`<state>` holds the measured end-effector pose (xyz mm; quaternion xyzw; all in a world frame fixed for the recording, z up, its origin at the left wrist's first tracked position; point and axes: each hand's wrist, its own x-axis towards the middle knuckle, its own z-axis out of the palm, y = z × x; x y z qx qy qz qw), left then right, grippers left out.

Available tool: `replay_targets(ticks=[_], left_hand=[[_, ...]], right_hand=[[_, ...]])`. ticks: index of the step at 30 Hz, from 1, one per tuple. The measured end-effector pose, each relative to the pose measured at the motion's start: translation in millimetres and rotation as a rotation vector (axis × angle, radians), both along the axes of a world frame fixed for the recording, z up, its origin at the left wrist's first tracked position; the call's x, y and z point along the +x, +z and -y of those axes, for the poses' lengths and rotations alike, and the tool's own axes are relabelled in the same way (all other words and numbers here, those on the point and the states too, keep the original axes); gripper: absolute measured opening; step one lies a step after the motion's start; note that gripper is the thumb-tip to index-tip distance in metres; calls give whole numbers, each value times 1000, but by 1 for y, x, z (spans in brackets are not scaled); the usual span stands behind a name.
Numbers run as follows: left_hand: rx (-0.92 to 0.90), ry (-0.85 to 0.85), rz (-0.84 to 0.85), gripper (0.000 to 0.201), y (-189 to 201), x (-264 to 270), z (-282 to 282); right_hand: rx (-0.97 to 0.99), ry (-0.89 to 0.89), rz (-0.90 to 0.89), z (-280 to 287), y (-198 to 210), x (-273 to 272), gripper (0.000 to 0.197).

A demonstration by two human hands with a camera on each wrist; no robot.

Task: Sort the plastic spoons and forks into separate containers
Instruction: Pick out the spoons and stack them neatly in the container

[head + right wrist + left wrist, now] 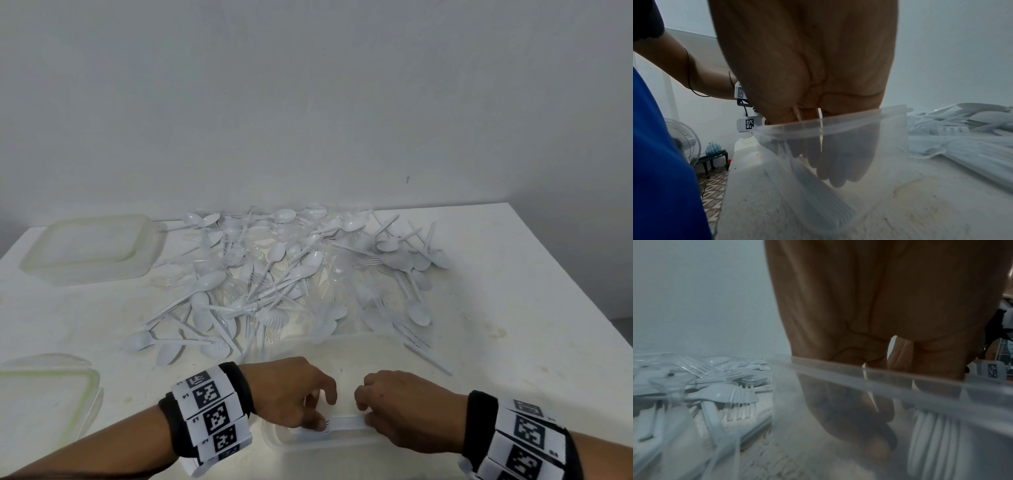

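A big heap of white and clear plastic spoons and forks (pixel 281 274) covers the middle of the white table. At the near edge stands a clear plastic container (pixel 270 440). Both hands reach down into it and hold a neat stack of white forks (pixel 346 424) low inside, lying left to right. My left hand (pixel 320 423) grips the tine end with curled fingers. My right hand (pixel 364 416) pinches the handle end. The left wrist view shows the fork stack (pixel 931 443) through the container wall (pixel 900 382). In the right wrist view it (pixel 818 194) lies under the fingers.
An empty clear container (pixel 92 246) sits at the far left of the table. Another clear container or lid with a greenish rim (pixel 44 394) lies at the near left. The table ends at its right edge (pixel 565 274). A fan (pixel 684 139) stands on the floor beyond.
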<state>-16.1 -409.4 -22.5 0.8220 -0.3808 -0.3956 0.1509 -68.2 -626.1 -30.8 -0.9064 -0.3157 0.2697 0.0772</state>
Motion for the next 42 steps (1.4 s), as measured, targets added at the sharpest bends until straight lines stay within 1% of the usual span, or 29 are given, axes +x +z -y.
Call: replay_targets(ticks=[4, 6, 8, 9, 11, 13, 16, 18, 20, 23, 26, 28, 30, 33, 36, 38, 42], left_hand=[[-33, 13, 12, 36, 1, 2, -2], [-62, 16, 29, 33, 4, 3, -2], [-95, 21, 38, 31, 9, 5, -3], [-113, 27, 39, 29, 13, 5, -4], [-158, 40, 52, 25, 22, 8, -8], [-212, 65, 74, 21, 33, 14, -13], [-287, 122, 150, 17, 46, 25, -26], [-313, 180, 203, 17, 52, 34, -36], [-315, 230, 238, 22, 56, 42, -45], [-299, 288, 252, 25, 61, 49, -54], [-307, 325, 258, 28, 63, 53, -58], [-299, 335, 258, 28, 61, 53, -59], [-293, 345, 252, 28, 57, 53, -60], [-296, 344, 251, 26, 53, 53, -59], [-301, 344, 245, 23, 50, 54, -60], [-296, 348, 245, 22, 48, 57, -60], [-291, 353, 248, 21, 45, 64, -57]], right_hand=[[77, -20, -16, -4, 7, 2, 24], [199, -56, -23, -4, 21, 10, 20], [338, -114, -26, 0, 39, 25, 11], [385, -152, -3, 5, 46, 35, 8], [428, -233, 118, 22, 56, 63, 6], [384, -325, 258, 46, 62, 97, 10], [249, -451, 427, 90, 49, 148, 15], [157, -527, 469, 118, 34, 175, 19], [22, -564, 446, 138, 22, 194, 34], [-167, -524, 437, 152, 14, 214, 57], [-371, -348, 505, 156, 6, 231, 77], [-511, -203, 549, 152, 2, 241, 85], [-604, -103, 549, 144, 2, 249, 87], [-626, -10, 522, 132, 0, 256, 79], [-540, 51, 531, 125, -8, 257, 55], [-533, 76, 544, 122, -11, 257, 44], [-460, 16, 530, 122, -15, 256, 38]])
